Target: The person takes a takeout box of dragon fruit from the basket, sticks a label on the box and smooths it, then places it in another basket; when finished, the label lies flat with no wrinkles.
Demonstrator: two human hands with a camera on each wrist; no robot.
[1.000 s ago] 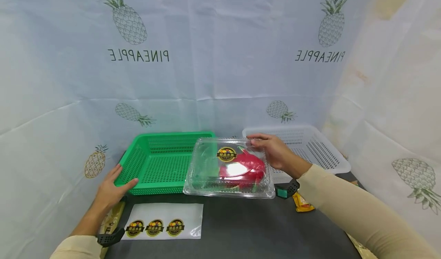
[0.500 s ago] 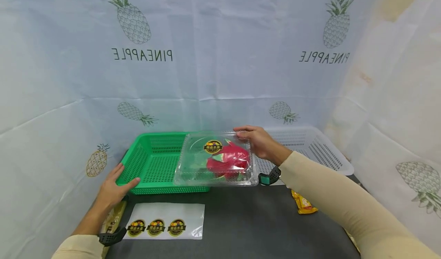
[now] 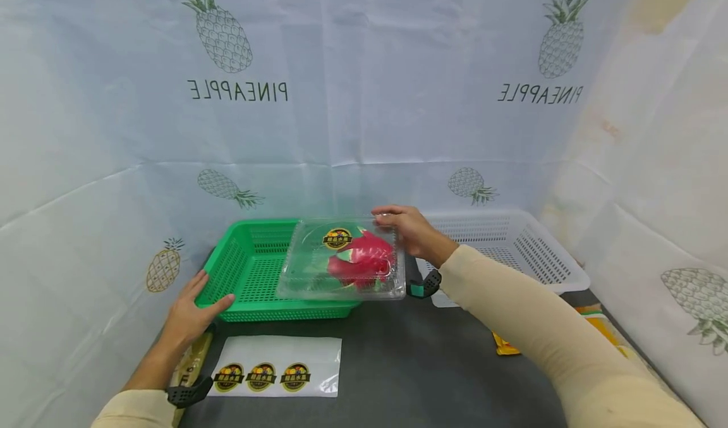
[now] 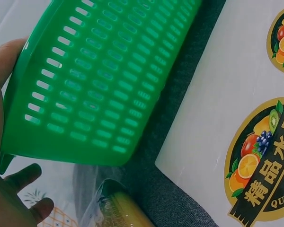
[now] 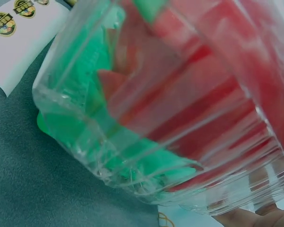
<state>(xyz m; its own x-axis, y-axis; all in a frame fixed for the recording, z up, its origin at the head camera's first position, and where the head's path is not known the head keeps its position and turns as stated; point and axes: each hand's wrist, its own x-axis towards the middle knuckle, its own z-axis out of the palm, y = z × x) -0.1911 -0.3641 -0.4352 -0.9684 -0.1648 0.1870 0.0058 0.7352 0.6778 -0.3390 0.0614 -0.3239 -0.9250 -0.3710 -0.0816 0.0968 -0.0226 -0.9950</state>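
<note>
In the head view a clear plastic clamshell box (image 3: 309, 270) with a red dragon fruit (image 3: 364, 257) inside hangs tilted over the right part of a green basket (image 3: 267, 311). A round fruit label (image 3: 337, 238) sits on its lid. My right hand (image 3: 412, 229) grips the box at its back right corner. In the right wrist view the clamshell box (image 5: 146, 189) fills most of the picture, a few fingertips (image 5: 255, 218) showing at its lower edge. My left hand (image 3: 190, 314) holds the basket's front left corner, thumb at the rim. Two other fingers (image 4: 26, 176) hang below the rim.
A white sheet with several round labels (image 3: 307, 352) lies on the dark table (image 3: 409, 365) before the green basket. Behind my right arm stands a white basket (image 3: 569, 282). Yellow packets (image 3: 505, 344) lie partly under that arm. A pineapple-print cloth (image 3: 387, 99) hangs behind.
My right hand has carried the clamshell box leftward and slightly back, from between the two baskets to over the green one. My left hand has stayed at the basket's corner.
</note>
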